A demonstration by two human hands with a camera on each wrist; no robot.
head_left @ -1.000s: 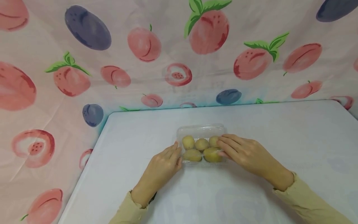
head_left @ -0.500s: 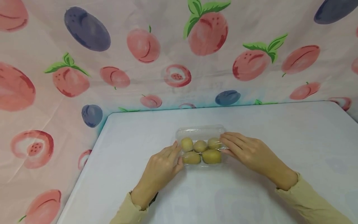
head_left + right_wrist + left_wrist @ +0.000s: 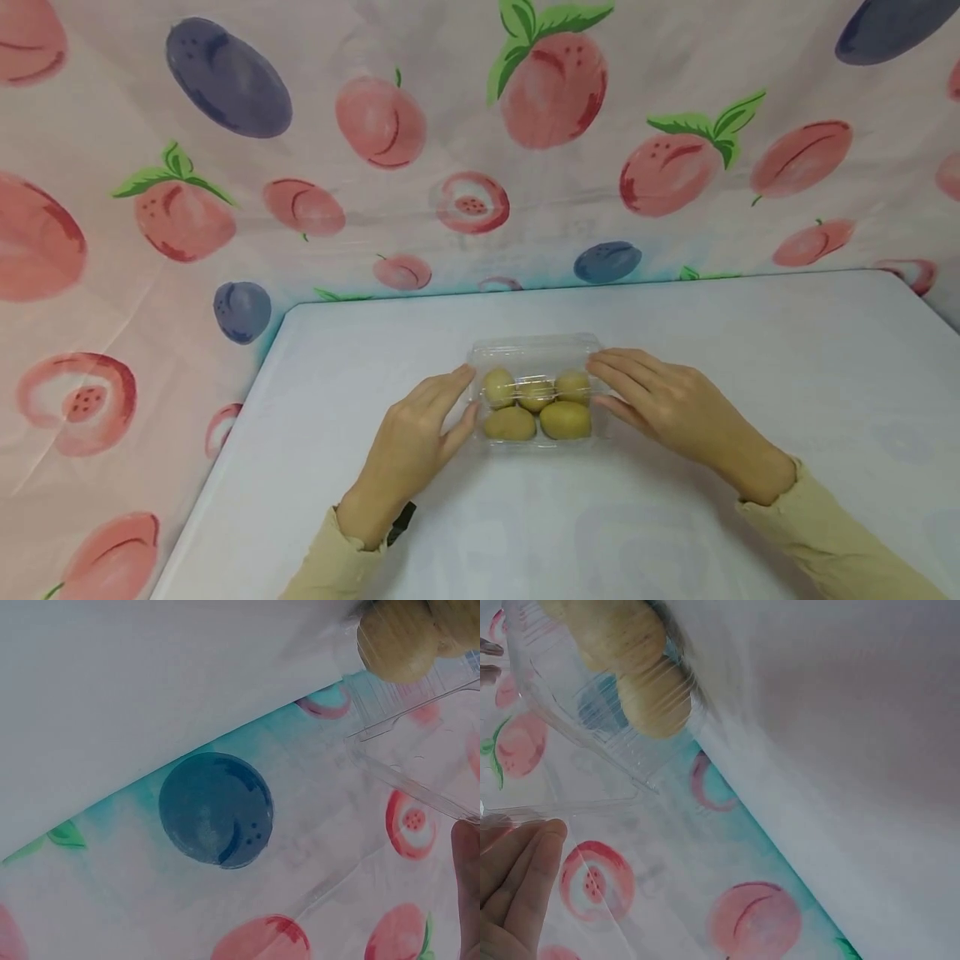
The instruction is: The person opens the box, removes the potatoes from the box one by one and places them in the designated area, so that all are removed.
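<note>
A clear plastic clamshell box sits on the white table, with several yellowish, potato-like oval pieces inside. Its clear lid is tilted up at the back. Along the left side of the box, my left hand has its fingers straight and its thumb spread apart. The left wrist view shows its fingertips at the lid's edge. On the other side, my right hand reaches its extended fingers to the lid's right edge, thumb lower down. Only a fingertip appears at the lid corner in the right wrist view.
The white tabletop spreads out around the box. Behind it and on the left hangs a pale cloth printed with peaches and plums. A small black item shows at my left wrist.
The lid's front edge has moved back, away from me, over the pieces. My left fingers have straightened and the thumb has spread from the box. The right hand has shifted slightly with the lid.
</note>
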